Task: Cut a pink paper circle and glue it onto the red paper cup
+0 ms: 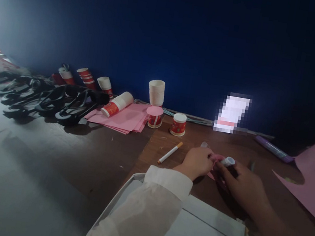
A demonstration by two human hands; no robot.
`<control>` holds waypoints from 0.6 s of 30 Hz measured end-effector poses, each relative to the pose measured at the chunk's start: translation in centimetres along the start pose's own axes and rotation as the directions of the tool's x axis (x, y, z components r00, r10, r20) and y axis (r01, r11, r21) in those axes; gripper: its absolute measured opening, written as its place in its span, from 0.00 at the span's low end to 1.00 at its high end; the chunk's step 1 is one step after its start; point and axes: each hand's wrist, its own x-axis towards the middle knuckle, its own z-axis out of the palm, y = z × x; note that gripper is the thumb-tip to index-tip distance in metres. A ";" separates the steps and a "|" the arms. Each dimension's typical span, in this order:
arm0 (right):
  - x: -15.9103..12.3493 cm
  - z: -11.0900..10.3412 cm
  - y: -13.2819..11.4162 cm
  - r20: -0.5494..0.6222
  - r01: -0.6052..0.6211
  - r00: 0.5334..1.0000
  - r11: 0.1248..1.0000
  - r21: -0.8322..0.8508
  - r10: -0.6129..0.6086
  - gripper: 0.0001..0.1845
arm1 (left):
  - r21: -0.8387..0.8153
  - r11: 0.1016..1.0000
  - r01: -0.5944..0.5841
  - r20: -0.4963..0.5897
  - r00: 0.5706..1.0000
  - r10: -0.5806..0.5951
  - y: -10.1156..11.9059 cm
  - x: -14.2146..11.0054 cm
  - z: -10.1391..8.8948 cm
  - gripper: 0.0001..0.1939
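Observation:
My left hand (198, 162) is closed on a small piece of pink paper (216, 158) on the brown table. My right hand (246, 188) is closed beside it, thumb and fingers around a short white tube (228, 161) whose round end points up. Whether the tube is a glue stick or a marker I cannot make out. Most of the paper is hidden by my fingers. Just beyond my left fingertips is a small pale, see-through object (204, 145). Left of that hand lies a thin white stick (170, 153) with an orange end, like a cigarette.
Two red-and-white cups (178, 124) stand behind, the left one topped by a pink disc (155, 111). Nearby are stacked cups (156, 92), pink sheets (129, 119) and black strappy objects (72, 108). At right lie a purple tube (273, 149) and cut pink paper (314, 183).

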 end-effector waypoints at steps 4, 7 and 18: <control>0.0 -0.2 -0.3 0.004 0.008 1.000 1.000 -0.003 -0.008 0.31 | -0.001 1.000 -0.006 -0.005 1.000 0.006 -0.1 0.1 0.1 0.16; 0.1 -0.3 -0.4 0.024 0.030 0.999 0.999 -0.040 -0.029 0.32 | 0.001 1.000 -0.013 -0.012 1.000 0.013 -0.3 0.1 0.3 0.15; -0.3 -0.9 -0.6 0.083 0.088 0.993 0.995 -0.054 -0.084 0.27 | -0.008 1.000 0.024 0.019 1.000 -0.023 0.0 0.1 0.0 0.12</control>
